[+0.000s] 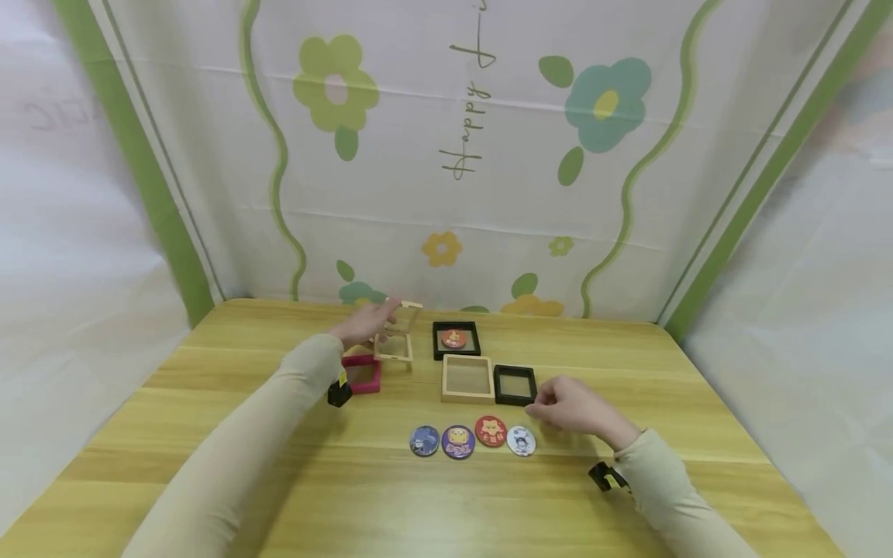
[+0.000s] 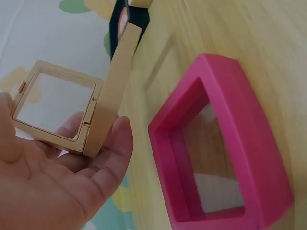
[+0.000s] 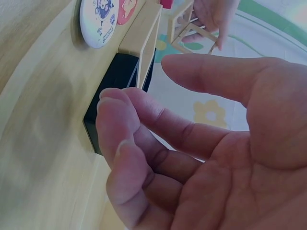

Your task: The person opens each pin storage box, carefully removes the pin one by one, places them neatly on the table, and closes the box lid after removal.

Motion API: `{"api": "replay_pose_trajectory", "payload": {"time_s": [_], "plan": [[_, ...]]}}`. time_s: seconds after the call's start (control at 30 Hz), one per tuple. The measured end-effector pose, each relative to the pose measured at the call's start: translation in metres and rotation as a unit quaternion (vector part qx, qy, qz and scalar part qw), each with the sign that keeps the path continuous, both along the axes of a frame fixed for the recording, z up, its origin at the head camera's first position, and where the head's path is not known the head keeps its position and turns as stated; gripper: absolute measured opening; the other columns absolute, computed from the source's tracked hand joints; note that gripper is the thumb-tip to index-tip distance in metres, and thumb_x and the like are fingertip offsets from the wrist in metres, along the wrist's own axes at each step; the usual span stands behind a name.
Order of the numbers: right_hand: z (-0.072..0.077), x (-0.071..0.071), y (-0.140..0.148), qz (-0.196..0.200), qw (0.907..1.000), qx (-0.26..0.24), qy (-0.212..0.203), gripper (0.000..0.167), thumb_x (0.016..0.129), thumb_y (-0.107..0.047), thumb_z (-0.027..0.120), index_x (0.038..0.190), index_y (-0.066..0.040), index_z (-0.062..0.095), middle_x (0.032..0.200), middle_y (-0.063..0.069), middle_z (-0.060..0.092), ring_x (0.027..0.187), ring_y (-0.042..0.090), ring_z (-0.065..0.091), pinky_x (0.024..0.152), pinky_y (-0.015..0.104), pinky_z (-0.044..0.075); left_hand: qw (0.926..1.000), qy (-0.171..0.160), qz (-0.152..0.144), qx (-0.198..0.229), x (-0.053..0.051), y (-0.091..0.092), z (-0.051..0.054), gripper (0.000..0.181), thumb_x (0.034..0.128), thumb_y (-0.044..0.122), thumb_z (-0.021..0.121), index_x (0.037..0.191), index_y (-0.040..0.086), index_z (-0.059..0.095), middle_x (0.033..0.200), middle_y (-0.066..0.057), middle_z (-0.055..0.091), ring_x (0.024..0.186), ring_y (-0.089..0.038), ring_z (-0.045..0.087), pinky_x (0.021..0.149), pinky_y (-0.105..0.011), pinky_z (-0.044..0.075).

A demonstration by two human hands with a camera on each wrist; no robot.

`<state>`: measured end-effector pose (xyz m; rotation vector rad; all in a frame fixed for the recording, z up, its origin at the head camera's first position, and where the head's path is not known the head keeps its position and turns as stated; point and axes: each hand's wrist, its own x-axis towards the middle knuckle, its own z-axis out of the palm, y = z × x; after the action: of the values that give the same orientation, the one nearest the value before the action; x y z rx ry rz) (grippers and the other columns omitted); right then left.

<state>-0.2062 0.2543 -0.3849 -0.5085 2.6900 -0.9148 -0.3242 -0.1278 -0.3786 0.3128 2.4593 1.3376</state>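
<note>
My left hand [image 1: 363, 324] holds a small beige hinged display case [image 2: 111, 91], raised off the table with its clear-windowed lid swung up. In the left wrist view the fingers curl under the case near its hinge. Below it a magenta display case [image 1: 377, 375] rests on the table. My right hand [image 1: 575, 407] hovers beside a small black display case [image 1: 533, 384], fingers loosely bent, thumb apart and nothing between them. To its left lie several round badges: a white one [image 1: 521, 440], a red one [image 1: 491, 431], a purple one [image 1: 458, 442] and a blue one [image 1: 424, 440].
A larger beige case [image 1: 467, 399] sits left of the small black one. Behind it is another black case [image 1: 477, 339] with a red badge [image 1: 454, 339] inside. The wooden table [image 1: 446, 511] meets a flower-printed cloth [image 1: 391, 186] at the back.
</note>
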Motion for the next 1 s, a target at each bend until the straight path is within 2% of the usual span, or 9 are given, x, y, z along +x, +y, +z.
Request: {"api": "replay_pose_trajectory", "payload": {"time_s": [0.2,0.53,0.73,0.83,1.0], "plan": [[-0.003,0.000,-0.002,0.005,1.0000,0.003,-0.001,0.024,0.093,-0.023,0.069,0.077,-0.005,0.065,0.066,0.009,0.060,0.052,0.012,0.048,0.046,0.025,0.039,0.9998,0.007,-0.005,-0.018,-0.005,0.004,-0.007,0.081,0.1028,0.060,0.020,0.149,-0.005,0.030,0.148,-0.024,0.039,0.121,-0.045,0.051,0.092,-0.054,0.048],[0.000,0.000,-0.005,0.004,1.0000,0.007,-0.001,0.023,0.093,-0.023,0.069,0.077,-0.006,0.065,0.065,0.009,0.060,0.051,0.011,0.047,0.045,0.025,0.038,0.9956,0.056,-0.021,-0.072,0.000,0.008,-0.004,0.069,0.1070,0.049,0.021,0.151,-0.004,0.026,0.148,-0.022,0.040,0.122,-0.043,0.049,0.103,-0.055,0.037],[-0.001,0.000,-0.005,0.002,1.0000,0.006,-0.004,0.022,0.092,-0.023,0.069,0.078,-0.006,0.066,0.065,0.009,0.060,0.051,0.011,0.048,0.045,0.024,0.038,0.9947,0.072,-0.026,-0.069,-0.008,0.011,-0.005,0.059,0.1085,0.042,0.026,0.141,-0.004,0.039,0.142,-0.025,0.045,0.114,-0.043,0.052,0.099,-0.052,0.040],[-0.002,0.000,-0.004,0.006,1.0000,0.005,-0.004,0.023,0.092,-0.022,0.069,0.077,-0.006,0.066,0.065,0.009,0.060,0.051,0.011,0.048,0.045,0.024,0.038,0.9941,0.080,-0.024,-0.069,-0.011,0.012,-0.006,0.055,0.1089,0.040,0.027,0.140,-0.004,0.040,0.140,-0.026,0.045,0.123,-0.042,0.047,0.102,-0.053,0.039],[-0.002,-0.001,-0.003,0.009,0.9999,0.007,-0.003,0.023,0.093,-0.023,0.069,0.076,-0.006,0.066,0.064,0.009,0.060,0.050,0.011,0.047,0.045,0.023,0.036,0.9946,0.090,-0.016,-0.050,-0.011,0.015,-0.005,0.046,0.1099,0.032,0.028,0.137,-0.003,0.040,0.139,-0.028,0.045,0.126,-0.044,0.044,0.101,-0.056,0.038]]}}
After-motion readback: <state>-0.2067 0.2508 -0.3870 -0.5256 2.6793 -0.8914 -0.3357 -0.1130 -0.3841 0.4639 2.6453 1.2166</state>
